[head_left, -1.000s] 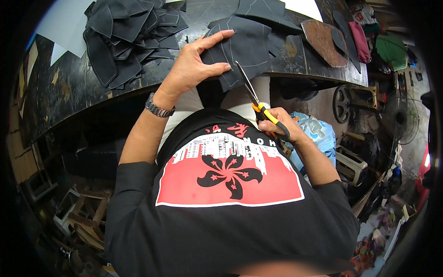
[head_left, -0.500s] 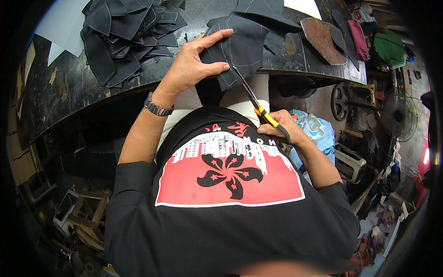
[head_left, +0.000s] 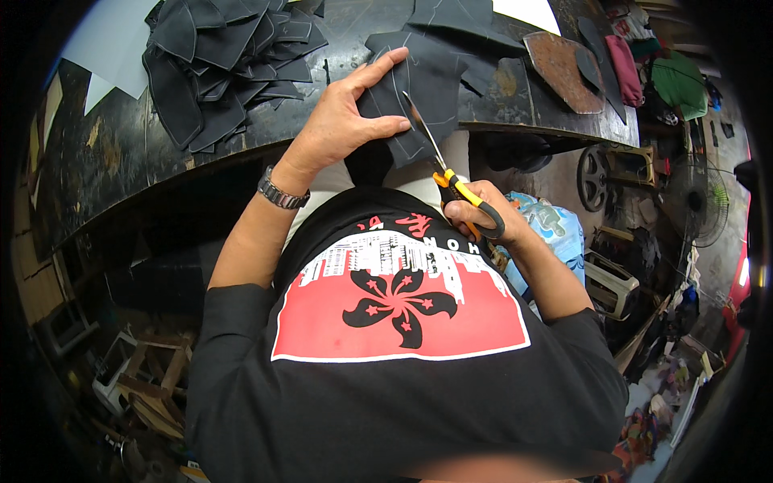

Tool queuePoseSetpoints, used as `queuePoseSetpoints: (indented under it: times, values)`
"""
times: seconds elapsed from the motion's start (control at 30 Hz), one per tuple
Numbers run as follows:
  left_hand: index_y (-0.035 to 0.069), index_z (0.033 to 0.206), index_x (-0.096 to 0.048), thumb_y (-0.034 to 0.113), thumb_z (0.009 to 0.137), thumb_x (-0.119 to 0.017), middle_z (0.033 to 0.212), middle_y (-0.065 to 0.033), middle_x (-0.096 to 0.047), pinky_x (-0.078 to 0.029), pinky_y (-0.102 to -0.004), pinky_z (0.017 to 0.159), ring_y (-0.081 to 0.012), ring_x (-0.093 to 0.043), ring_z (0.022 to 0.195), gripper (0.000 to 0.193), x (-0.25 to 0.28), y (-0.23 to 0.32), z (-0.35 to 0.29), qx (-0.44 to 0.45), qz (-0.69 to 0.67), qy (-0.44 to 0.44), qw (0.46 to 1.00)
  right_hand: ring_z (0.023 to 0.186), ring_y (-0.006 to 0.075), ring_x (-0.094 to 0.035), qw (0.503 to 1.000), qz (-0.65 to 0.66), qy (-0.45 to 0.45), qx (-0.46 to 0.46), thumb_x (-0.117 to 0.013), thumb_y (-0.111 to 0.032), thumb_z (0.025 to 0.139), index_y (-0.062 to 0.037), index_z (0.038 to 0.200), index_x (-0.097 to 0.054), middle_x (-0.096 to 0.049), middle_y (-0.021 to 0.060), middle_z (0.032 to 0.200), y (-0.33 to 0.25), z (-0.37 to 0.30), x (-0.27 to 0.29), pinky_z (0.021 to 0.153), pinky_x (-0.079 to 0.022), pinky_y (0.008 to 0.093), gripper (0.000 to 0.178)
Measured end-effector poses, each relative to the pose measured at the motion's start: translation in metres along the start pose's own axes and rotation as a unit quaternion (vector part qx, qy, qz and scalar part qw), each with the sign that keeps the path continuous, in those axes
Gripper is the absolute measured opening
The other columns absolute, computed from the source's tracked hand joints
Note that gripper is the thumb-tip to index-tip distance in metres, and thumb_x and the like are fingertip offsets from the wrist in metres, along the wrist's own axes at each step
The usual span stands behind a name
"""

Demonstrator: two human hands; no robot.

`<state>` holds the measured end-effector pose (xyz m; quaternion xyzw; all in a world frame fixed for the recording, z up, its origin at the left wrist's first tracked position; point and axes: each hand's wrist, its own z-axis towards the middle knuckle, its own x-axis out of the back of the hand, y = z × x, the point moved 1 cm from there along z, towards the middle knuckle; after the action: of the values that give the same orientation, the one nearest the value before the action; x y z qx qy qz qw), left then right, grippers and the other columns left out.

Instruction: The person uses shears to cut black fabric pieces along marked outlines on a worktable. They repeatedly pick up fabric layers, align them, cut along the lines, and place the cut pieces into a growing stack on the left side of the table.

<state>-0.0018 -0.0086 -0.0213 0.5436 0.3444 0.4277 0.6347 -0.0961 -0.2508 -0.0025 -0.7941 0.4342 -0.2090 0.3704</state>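
A black sheet of fabric-like material with pale drawn lines hangs partly over the near edge of the table. My left hand grips its left side, thumb and forefinger lying along the top face while the other fingers are hidden. In my right hand is a pair of scissors with yellow and black handles. Their blades point up and left at the sheet, the tip lying over it near a drawn line, just right of my left thumb. How far the lower blade reaches under the sheet is hidden.
A heap of cut black pieces lies at the left of the dark worn table. More black sheeting and a brown worn board lie to the right. A fan and wooden stool stand lower down.
The scissors have moved up along the sheet, and their handles are spread wider. My left hand has shifted slightly right, and the sheet's lower part has swung right with it.
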Motion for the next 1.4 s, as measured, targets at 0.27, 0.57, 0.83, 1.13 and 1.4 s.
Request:
queuePoseSetpoints:
  times: [0.27,0.57,0.83,1.13,1.4]
  values:
    - [0.003,0.14,-0.045,0.003,0.074,-0.076,0.137,-0.0107,-0.051,-0.038,-0.0269,0.104,-0.0147,-0.051,0.12,0.073,-0.007,-0.005,0.002,-0.037,0.002,0.017,0.999,0.047,0.0026,-0.047,0.998,0.042,0.04,-0.004,-0.072,-0.029,0.084,-0.0045,0.072,-0.061,-0.053,-0.0035,0.058,0.012,-0.007,-0.01,0.044,-0.035,0.0177,0.029]
    - [0.005,0.138,-0.048,0.006,0.075,-0.076,0.134,-0.0135,-0.054,-0.039,-0.028,0.103,-0.0178,-0.054,0.118,0.069,0.006,-0.004,0.011,-0.012,-0.013,0.013,1.0,0.048,0.0074,-0.051,0.999,0.021,0.017,-0.019,-0.07,-0.037,0.083,-0.0025,0.07,-0.059,-0.053,0.0013,0.057,-0.005,-0.002,-0.003,0.043,-0.037,0.0204,0.038]
    - [0.005,0.145,-0.038,0.009,0.075,-0.078,0.145,-0.0123,-0.043,-0.029,-0.0297,0.111,-0.0189,-0.04,0.133,0.08,-0.007,0.002,0.007,-0.003,-0.037,-0.003,0.999,0.048,0.0087,-0.05,0.997,0.075,0.013,0.013,-0.066,-0.045,0.083,-0.003,0.073,-0.059,-0.055,0.0035,0.06,-0.006,0.008,-0.008,0.044,-0.038,0.0195,0.043]
    - [0.003,0.143,-0.039,0.005,0.078,-0.075,0.138,-0.012,-0.049,-0.042,-0.0271,0.1,-0.0151,-0.053,0.116,0.075,-0.01,-0.005,0.006,0.004,-0.055,0.01,0.998,0.046,0.0059,-0.048,0.994,0.089,0.061,0.025,-0.069,-0.027,0.086,-0.0043,0.074,-0.055,-0.051,0.0003,0.059,0.005,0.008,-0.019,0.043,-0.037,0.0192,0.029]
    - [0.003,0.143,-0.039,-0.002,0.081,-0.07,0.139,-0.0097,-0.047,-0.051,-0.024,0.089,-0.0095,-0.058,0.104,0.069,0.0,-0.005,0.019,-0.009,-0.085,0.01,0.996,0.047,0.008,-0.051,0.998,0.057,0.037,-0.01,-0.071,-0.035,0.084,-0.0034,0.07,-0.059,-0.054,0.0015,0.057,-0.008,0.011,-0.008,0.043,-0.038,0.0204,0.037]
